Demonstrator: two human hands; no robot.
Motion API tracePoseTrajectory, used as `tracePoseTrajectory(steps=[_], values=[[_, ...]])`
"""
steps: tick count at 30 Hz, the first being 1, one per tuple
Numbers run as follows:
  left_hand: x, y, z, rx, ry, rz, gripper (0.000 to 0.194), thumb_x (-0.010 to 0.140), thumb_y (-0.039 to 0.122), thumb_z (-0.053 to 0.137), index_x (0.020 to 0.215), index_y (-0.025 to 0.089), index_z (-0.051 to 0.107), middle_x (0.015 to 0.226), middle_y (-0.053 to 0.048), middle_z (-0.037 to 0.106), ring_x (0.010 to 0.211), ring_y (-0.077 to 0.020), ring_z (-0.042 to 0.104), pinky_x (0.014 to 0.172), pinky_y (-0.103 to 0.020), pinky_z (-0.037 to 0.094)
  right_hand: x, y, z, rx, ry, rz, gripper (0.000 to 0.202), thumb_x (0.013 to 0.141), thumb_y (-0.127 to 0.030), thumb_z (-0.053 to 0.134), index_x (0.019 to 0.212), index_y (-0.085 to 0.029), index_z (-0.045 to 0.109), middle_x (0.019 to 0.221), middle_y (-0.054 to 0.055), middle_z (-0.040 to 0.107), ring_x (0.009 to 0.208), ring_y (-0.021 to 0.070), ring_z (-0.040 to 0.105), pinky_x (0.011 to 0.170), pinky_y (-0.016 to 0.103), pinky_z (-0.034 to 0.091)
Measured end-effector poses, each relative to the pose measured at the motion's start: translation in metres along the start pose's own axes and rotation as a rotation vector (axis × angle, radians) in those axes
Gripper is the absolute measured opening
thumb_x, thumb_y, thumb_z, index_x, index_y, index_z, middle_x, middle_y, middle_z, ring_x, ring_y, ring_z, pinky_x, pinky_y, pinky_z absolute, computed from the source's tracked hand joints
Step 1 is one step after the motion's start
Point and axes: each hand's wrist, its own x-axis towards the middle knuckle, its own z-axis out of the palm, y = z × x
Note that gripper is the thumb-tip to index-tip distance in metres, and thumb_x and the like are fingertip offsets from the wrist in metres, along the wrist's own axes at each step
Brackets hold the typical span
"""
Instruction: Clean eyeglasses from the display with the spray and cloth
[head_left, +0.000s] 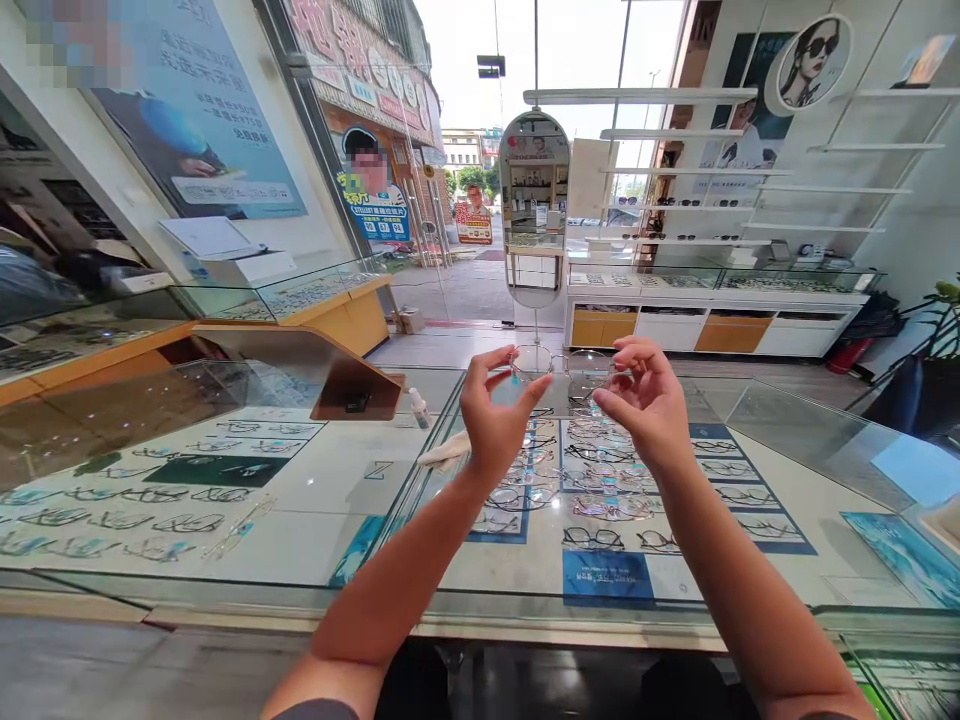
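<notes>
A pair of thin-rimmed round glasses [589, 368] is held up above the glass display counter, spanning the gap between both hands. My left hand [496, 412] grips the left side of the frame between thumb and fingers, near a small blue tag by the lens. On the opposite side, my right hand [651, 400] pinches the right end of the frame, its fingers curled. Rows of eyeglasses [592, 540] lie beneath, inside the counter on blue and white panels.
The glass counter [510, 603] stretches across the front. A small spray bottle [418, 408] and a pale cloth [446, 450] rest on the glass left of my hands. Further eyeglasses [187, 522] fill the left case. An oval mirror [535, 210] stands beyond, with wall shelves to the right.
</notes>
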Motion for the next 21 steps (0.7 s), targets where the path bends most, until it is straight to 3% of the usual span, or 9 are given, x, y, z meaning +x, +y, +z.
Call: tracePoseTrajectory(steps=[4, 8, 12, 21], values=[[0.025, 0.037, 0.006, -0.007, 0.055, 0.084, 0.051, 0.083, 0.036, 0.095, 0.126, 0.031, 0.068, 0.124, -0.005, 0.075, 0.119, -0.0262, 0.075, 0.098, -0.048, 0.069, 0.015, -0.035, 0.004, -0.079, 0.014, -0.155, 0.036, 0.082, -0.027, 0.09, 0.11, -0.033, 0.069, 0.133, 0.004, 0.056, 0.104, 0.0218, 0.057, 0.081, 0.038, 0.051], [0.029, 0.057, 0.007, -0.013, 0.072, 0.089, 0.049, 0.085, 0.032, 0.093, 0.127, 0.032, 0.067, 0.125, -0.004, 0.074, 0.118, -0.0263, 0.075, 0.097, -0.049, 0.071, 0.016, -0.051, 0.01, -0.078, 0.032, -0.229, 0.036, 0.085, -0.024, 0.088, 0.113, -0.033, 0.069, 0.136, 0.003, 0.058, 0.104, 0.021, 0.058, 0.082, 0.038, 0.051], [0.027, 0.059, 0.003, -0.016, 0.07, 0.091, 0.05, 0.083, 0.033, 0.095, 0.126, 0.032, 0.068, 0.124, -0.003, 0.075, 0.117, -0.0266, 0.076, 0.095, -0.049, 0.071, 0.013, -0.053, 0.013, -0.116, 0.024, -0.288, 0.037, 0.086, -0.022, 0.087, 0.117, -0.033, 0.07, 0.134, 0.004, 0.062, 0.111, 0.0237, 0.059, 0.085, 0.039, 0.052], [0.027, 0.047, 0.007, 0.0, 0.033, 0.044, 0.049, 0.082, 0.035, 0.096, 0.124, 0.03, 0.07, 0.119, -0.004, 0.074, 0.117, -0.0258, 0.075, 0.094, -0.044, 0.071, 0.017, -0.041, 0.012, -0.211, 0.036, -0.269, 0.036, 0.089, -0.03, 0.09, 0.119, -0.031, 0.068, 0.13, 0.006, 0.065, 0.118, 0.0263, 0.062, 0.088, 0.041, 0.056]])
